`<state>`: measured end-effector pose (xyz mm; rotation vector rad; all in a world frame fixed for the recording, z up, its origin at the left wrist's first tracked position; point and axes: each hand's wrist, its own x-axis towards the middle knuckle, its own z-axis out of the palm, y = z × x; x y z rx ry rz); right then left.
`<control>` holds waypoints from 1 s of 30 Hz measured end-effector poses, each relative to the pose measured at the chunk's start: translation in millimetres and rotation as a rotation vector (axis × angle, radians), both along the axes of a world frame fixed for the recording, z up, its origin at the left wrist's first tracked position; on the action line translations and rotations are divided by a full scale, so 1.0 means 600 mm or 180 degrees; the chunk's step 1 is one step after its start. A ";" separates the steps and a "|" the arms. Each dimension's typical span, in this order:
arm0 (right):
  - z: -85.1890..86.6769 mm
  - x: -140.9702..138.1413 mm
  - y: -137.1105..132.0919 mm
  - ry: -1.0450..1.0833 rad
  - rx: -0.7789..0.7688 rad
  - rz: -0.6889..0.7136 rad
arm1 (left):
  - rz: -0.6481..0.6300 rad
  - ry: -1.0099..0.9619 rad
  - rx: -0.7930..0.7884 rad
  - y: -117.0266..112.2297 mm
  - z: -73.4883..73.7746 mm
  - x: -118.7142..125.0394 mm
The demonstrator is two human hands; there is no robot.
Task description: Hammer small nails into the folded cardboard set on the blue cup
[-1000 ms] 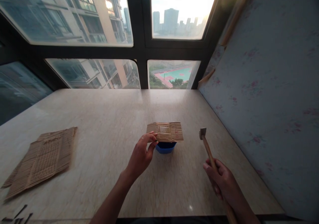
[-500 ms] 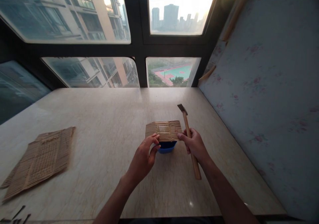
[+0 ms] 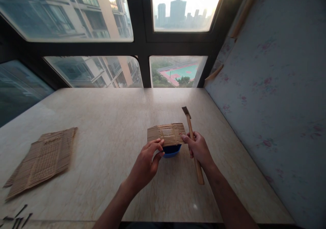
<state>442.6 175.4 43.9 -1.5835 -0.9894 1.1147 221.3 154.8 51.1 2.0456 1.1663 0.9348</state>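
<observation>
My right hand (image 3: pixel 200 151) is wrapped round the wooden handle of a hammer (image 3: pixel 189 125), its metal head pointing up and away. The right thumb also presses on the right edge of a small corrugated cardboard piece (image 3: pixel 166 133) with clear tape across it. My left hand (image 3: pixel 150 157) pinches a small dark nail (image 3: pixel 162 151), mostly hidden by thumb and forefinger. Its fingertips touch the lower left edge of the cardboard. Under the cardboard stands a blue container (image 3: pixel 172 151), partly covered by it.
Stacked corrugated cardboard sheets (image 3: pixel 43 161) lie on the left of the marble-patterned surface (image 3: pixel 102 120). Several dark nails (image 3: pixel 21 211) lie at the lower left, near the front edge. A window (image 3: pixel 144 49) closes off the back, and a papered wall (image 3: pixel 267 113) the right side.
The cardboard piece has tilted and shifted very slightly left between my hands. The camera view has moved a little; both hands keep their holds.
</observation>
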 end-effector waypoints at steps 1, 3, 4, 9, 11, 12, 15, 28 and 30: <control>0.000 0.001 0.000 -0.0007 -0.0001 -0.0017 | -0.0008 0.0007 0.0002 -0.001 0.001 0.000; 0.000 0.002 0.000 -0.0019 0.0000 -0.0051 | -0.0014 -0.0018 -0.0018 -0.003 0.003 0.000; 0.001 0.002 0.000 -0.0024 0.0002 -0.0068 | -0.0016 -0.0045 -0.0035 -0.004 0.004 0.001; 0.003 0.004 0.001 -0.0047 0.0016 -0.0088 | -0.0046 -0.0156 -0.0083 -0.010 0.011 0.005; 0.006 0.005 -0.002 -0.0071 0.0014 -0.0084 | -0.0040 -0.0195 -0.0023 -0.013 0.015 0.006; 0.007 0.006 -0.004 -0.0090 0.0014 -0.0087 | -0.0013 -0.0228 0.0027 -0.013 0.018 0.005; 0.015 0.013 -0.014 -0.0180 0.0042 -0.0149 | 0.0262 -0.0398 0.0100 -0.005 0.028 0.000; 0.101 0.059 -0.058 0.0134 0.0854 0.0493 | 0.0588 -0.0931 -0.0253 0.140 0.021 0.038; 0.113 0.060 -0.058 0.0162 0.0644 0.0749 | 0.0634 -0.0956 -0.0374 0.146 0.015 0.041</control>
